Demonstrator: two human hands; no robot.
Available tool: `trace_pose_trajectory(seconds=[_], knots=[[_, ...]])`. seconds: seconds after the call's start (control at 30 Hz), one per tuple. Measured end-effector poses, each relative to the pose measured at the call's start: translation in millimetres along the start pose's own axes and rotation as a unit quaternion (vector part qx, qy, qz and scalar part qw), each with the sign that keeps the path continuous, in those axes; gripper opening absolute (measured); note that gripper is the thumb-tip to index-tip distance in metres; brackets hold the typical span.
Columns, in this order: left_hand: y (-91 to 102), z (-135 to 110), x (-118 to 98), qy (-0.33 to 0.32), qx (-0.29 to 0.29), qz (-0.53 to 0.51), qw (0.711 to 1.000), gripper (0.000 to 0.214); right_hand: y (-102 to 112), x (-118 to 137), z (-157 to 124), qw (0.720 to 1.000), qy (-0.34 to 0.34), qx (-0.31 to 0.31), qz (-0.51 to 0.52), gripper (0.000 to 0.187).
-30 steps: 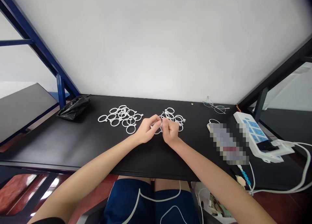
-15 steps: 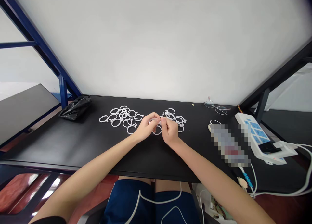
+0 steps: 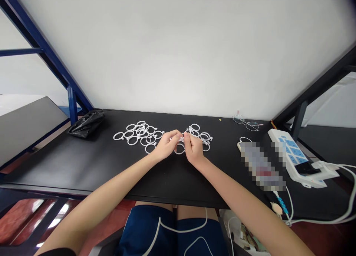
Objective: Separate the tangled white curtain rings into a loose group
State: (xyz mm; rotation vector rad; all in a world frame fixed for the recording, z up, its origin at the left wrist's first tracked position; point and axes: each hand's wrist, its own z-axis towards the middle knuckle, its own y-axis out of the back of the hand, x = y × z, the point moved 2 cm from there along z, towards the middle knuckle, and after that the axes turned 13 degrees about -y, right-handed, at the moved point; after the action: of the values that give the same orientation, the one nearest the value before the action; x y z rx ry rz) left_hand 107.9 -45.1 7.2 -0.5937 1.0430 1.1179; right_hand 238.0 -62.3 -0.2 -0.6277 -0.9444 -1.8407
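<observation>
My left hand (image 3: 169, 144) and my right hand (image 3: 194, 146) meet over the middle of the black table, both pinching a white plastic ring mostly hidden by the fingers. Just below the fingertips another white ring (image 3: 180, 153) shows; whether it lies on the table or hangs from the hands I cannot tell. To the left of my left hand lies a loose pile of white rings (image 3: 132, 140) with small knobs or eyelets. A smaller group of similar rings (image 3: 195, 127) lies behind and to the right of my right hand.
A black plastic bag (image 3: 86, 124) rests at the table's back left. Eyeglasses (image 3: 252, 126) lie at the back right. A pixelated phone (image 3: 261, 167) on a cable and a white power strip (image 3: 292, 152) occupy the right side. A white wall rises behind the table (image 3: 69, 163).
My hands stay almost in place. The fingers of my left hand have drawn in slightly, and the held ring shows less between the hands.
</observation>
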Motion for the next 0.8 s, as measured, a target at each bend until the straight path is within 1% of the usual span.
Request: trace_pose_trajectory(seconds=[0.17,0.4,0.67,0.8], knots=[[2.0,0.5,3.7,-0.001,0.007,0.024,1.0,0.029,0.1,-0.5,0.3,1.0,-0.004,0.001,0.001,0.041],[2.6,1.2,4.1,-0.015,0.017,0.03,0.999,0.032,0.2,-0.1,0.2,1.0,0.001,0.004,0.004,0.041],[2.2,1.3,1.3,0.001,0.019,0.038,0.999,0.031,0.3,0.7,1.0,1.0,-0.005,0.01,0.006,0.041],[2.7,1.4,3.3,0.002,0.019,0.041,0.999,0.031,-0.2,0.6,0.8,1.0,-0.01,0.008,0.01,0.041]])
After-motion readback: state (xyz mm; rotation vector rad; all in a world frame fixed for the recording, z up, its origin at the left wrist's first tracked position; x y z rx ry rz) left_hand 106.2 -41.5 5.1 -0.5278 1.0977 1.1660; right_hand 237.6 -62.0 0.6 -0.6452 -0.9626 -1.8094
